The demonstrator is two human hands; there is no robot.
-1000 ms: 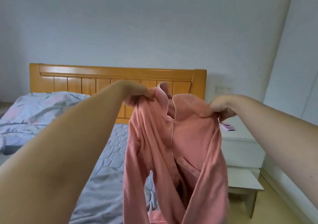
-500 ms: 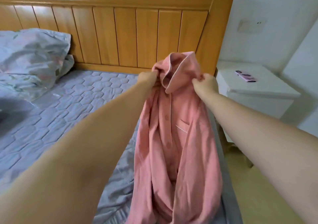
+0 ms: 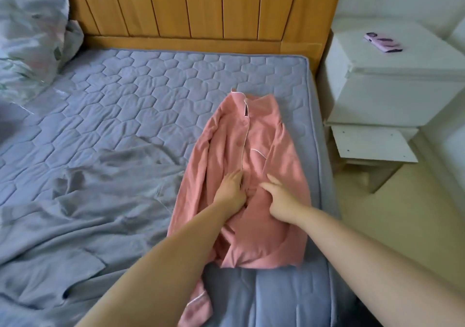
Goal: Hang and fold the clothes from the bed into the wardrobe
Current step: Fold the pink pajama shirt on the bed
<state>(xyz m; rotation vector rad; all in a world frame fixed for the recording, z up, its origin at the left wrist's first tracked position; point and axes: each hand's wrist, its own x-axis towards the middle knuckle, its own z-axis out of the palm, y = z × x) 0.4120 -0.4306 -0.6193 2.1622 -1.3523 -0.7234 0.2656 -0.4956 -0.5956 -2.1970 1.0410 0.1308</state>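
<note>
1. Pink cloth lies under both palms: the left hand (image 3: 230,188) and the right hand (image 3: 280,197) rest flat on the pink pyjama shirt (image 3: 254,138), with their fingers stretched out and closed round nothing.
2. The two hands sit just beside each other at the middle of the shirt front without touching. The left one is against the white-piped button strip and the right one is just across it.
3. Both bare forearms reach in from the lower edge of the view.
4. The shirt is spread front-up on the bed (image 3: 141,95), close to its right edge, with the collar pointing toward the headboard (image 3: 201,7).
5. Its buttons (image 3: 245,123) run down the centre, and a piped chest pocket (image 3: 259,153) shows above the right hand.
6. The side panels are bunched inward, and one sleeve cuff (image 3: 196,306) trails off the lower end, under the left forearm.
7. The top of the bed is blue-grey, quilted in a hexagon pattern.
8. A rumpled grey cloth (image 3: 88,201) lies on the bed to the left of the shirt and reaches to its edge.
9. A crumpled floral quilt (image 3: 27,32) is heaped in the far left corner against the headboard, which is made of orange wooden slats.
10. A white nightstand (image 3: 392,85) stands to the right of the bed, with a phone (image 3: 383,42) in a pale purple case lying on top.
11. A white panel (image 3: 372,145) juts out beneath the nightstand, above the yellowish floor (image 3: 402,213).
</note>
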